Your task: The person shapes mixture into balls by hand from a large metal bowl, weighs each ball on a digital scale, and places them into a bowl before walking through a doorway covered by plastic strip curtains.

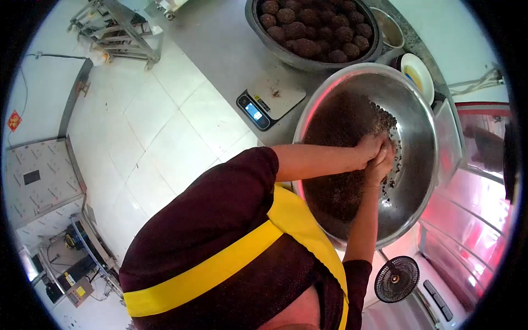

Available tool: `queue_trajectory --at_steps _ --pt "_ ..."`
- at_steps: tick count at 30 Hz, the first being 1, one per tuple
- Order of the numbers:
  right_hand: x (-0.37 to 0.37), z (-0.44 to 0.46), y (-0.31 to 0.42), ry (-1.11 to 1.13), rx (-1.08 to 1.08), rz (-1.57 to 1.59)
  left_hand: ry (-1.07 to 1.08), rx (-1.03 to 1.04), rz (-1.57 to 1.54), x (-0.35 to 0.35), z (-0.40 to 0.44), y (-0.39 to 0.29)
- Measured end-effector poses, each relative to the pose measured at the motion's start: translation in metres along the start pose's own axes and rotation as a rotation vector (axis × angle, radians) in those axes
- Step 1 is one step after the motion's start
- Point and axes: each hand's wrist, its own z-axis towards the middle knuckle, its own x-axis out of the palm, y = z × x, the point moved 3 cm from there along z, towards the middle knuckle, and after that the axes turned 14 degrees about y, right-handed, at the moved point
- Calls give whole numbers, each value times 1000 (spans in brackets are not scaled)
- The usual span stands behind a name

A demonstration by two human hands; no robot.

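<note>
Both hands are together inside a large steel bowl (423,181), above a dark, crumbly mixture (335,192) that covers much of its bottom and near side. My left hand (370,149) has its fingers curled and pressed against the right. My right hand (382,164) is closed up against the left from below. Whatever lies between the palms is hidden. Loose dark bits (386,118) stick to the bowl's wall beyond the fingers.
A dark tub (264,36) full of round dark balls (313,30) stands at the back. A digital kitchen scale (275,99) with crumbs on it lies left of the bowl. A white dish (421,74), a metal container (389,30) and a small black fan (396,279) are nearby.
</note>
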Motion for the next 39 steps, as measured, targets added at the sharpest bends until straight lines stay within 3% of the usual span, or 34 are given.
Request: queue_trajectory --at_steps 3,6,7,10,11,14,17,20,21,24,26,27,28,29,31,32,34,39 --pt "-43 22 42 14 -173 -209 -42 -105 -58 29 -48 -58" --pt "-53 23 68 53 -151 49 121 -45 -147 13 -34 -51" --pt "-49 22 58 32 -51 224 -3 -109 -101 11 -27 -40" --pt "-13 1 16 -129 -17 106 -39 -50 93 24 -23 -27" --pt "-12 3 13 -53 15 215 -149 -12 232 24 -25 -29" --pt "-4 1 -3 -49 -10 13 34 -80 -41 -4 14 12" --pt "-54 17 51 -22 -211 -311 105 -100 40 26 -38 -45" --pt "-49 14 40 26 19 268 35 -99 31 26 -36 -43" --pt "-36 8 20 95 128 246 -2 -87 33 26 -34 -35" --pt "-20 0 16 -78 66 148 -96 -18 51 22 -10 -12" --pt "14 -2 -12 -60 42 206 -208 36 11 13 -1 -2" --pt "30 -4 -44 -97 10 194 -184 38 -3 9 5 0" --pt "-10 10 4 -18 -55 113 -84 -74 51 9 -7 -15" --pt "-17 12 7 -35 -126 -12 -58 -92 11 28 -35 -41" --pt "-50 20 52 -15 -178 -82 245 -16 -48 11 -27 -45" --pt "-51 21 56 12 -170 -37 122 -45 -143 25 -44 -61" --pt "-39 18 46 31 38 186 -78 -76 26 36 -53 -59" --pt "-31 13 40 -144 -49 150 -15 10 -4 12 -12 -18"
